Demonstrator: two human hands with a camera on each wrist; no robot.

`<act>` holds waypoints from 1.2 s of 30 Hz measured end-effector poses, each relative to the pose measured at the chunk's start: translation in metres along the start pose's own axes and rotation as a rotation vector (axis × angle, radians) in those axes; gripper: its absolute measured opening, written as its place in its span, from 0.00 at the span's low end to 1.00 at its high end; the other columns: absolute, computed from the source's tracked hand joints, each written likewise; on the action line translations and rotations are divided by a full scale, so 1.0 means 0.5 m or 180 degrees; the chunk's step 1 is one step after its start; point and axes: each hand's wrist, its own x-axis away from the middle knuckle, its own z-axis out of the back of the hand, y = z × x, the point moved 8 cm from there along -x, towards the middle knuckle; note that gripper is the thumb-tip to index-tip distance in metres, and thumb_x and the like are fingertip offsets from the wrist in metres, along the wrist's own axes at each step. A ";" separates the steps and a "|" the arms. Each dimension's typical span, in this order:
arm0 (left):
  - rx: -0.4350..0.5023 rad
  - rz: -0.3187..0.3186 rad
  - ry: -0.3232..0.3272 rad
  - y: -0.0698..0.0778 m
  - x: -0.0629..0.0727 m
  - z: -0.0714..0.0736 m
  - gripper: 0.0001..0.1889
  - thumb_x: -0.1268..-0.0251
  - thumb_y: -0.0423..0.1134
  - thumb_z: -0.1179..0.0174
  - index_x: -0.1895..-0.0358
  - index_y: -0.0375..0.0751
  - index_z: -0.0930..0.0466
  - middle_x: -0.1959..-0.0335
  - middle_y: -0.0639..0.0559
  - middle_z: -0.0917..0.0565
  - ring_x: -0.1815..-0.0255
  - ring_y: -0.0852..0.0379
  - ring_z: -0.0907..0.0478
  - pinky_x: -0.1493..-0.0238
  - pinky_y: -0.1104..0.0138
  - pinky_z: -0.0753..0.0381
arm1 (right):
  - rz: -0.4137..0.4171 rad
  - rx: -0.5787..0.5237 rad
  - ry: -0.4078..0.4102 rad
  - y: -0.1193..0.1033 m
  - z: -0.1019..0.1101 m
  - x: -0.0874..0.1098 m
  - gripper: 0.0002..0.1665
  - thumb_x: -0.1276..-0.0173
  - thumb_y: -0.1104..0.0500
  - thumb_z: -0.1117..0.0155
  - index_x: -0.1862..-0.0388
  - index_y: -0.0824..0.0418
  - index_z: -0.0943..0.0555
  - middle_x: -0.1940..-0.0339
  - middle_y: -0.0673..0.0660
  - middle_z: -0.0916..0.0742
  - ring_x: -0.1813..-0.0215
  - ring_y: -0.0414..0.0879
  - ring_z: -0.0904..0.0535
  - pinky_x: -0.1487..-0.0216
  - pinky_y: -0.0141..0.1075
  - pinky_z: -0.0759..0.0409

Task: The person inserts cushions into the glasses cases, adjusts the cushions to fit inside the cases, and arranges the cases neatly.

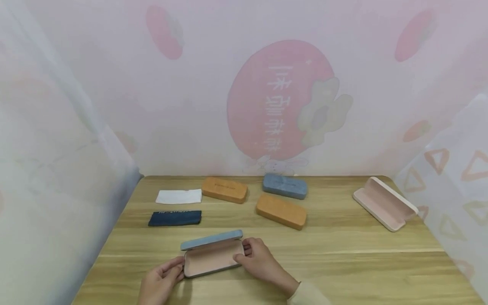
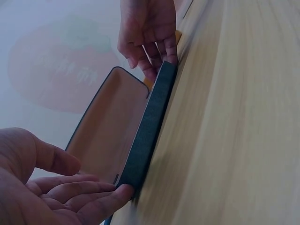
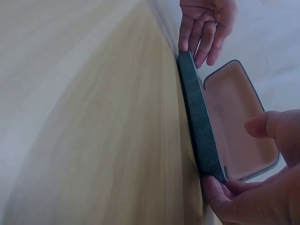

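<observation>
An eyeglass case (image 1: 213, 257) with a blue-grey outside and a pale pink lining stands with its lid (image 1: 212, 240) raised at the table's front. Its inside looks bare. My left hand (image 1: 162, 279) touches the case's left end with fairly straight fingers. At the opposite end, the fingers of my right hand (image 1: 263, 260) touch the case. In the left wrist view the right thumb stands apart from the case. The right wrist view has the right thumb (image 3: 258, 126) in front of the lined lid; contact there cannot be told. The case's dark side wall (image 2: 149, 131) faces both wrist cameras.
Behind lie two orange cases (image 1: 225, 189) and a blue case (image 1: 284, 186), all closed. A folded white cloth (image 1: 179, 196) and a dark blue cloth (image 1: 175, 218) lie at left. An opened white case (image 1: 385, 205) with pink lining sits far right. A patterned curtain (image 1: 190, 106) borders the table.
</observation>
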 end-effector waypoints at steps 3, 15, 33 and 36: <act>-0.0011 0.0059 0.0100 -0.010 -0.004 0.027 0.19 0.26 0.30 0.49 0.39 0.22 0.23 0.40 0.28 0.20 0.47 0.48 0.13 0.56 0.70 0.13 | -0.0023 -0.0011 -0.0060 -0.010 -0.024 -0.015 0.31 0.31 0.52 0.34 0.40 0.74 0.26 0.46 0.64 0.23 0.48 0.50 0.22 0.50 0.43 0.17; -0.0100 0.0125 0.0259 -0.041 -0.011 0.112 0.21 0.25 0.33 0.49 0.37 0.20 0.26 0.43 0.31 0.17 0.57 0.63 0.13 0.58 0.71 0.13 | 0.0018 -0.0021 -0.0144 -0.046 -0.096 -0.054 0.32 0.33 0.52 0.33 0.39 0.73 0.26 0.49 0.59 0.23 0.50 0.46 0.24 0.53 0.34 0.20; -0.0572 -0.0097 0.1561 -0.076 -0.022 0.264 0.20 0.40 0.23 0.48 0.44 0.26 0.19 0.60 0.38 0.10 0.78 0.73 0.19 0.73 0.77 0.18 | -0.0121 -0.0187 -0.0202 -0.059 -0.141 -0.081 0.24 0.34 0.50 0.32 0.46 0.64 0.21 0.54 0.53 0.18 0.53 0.42 0.22 0.52 0.36 0.19; -0.0774 -0.0150 0.1551 -0.051 -0.022 0.290 0.25 0.46 0.23 0.51 0.42 0.30 0.19 0.59 0.41 0.11 0.79 0.65 0.18 0.76 0.74 0.21 | -0.0160 -0.0312 -0.0176 -0.055 -0.130 -0.082 0.21 0.32 0.51 0.32 0.47 0.63 0.20 0.55 0.52 0.16 0.53 0.42 0.20 0.52 0.37 0.18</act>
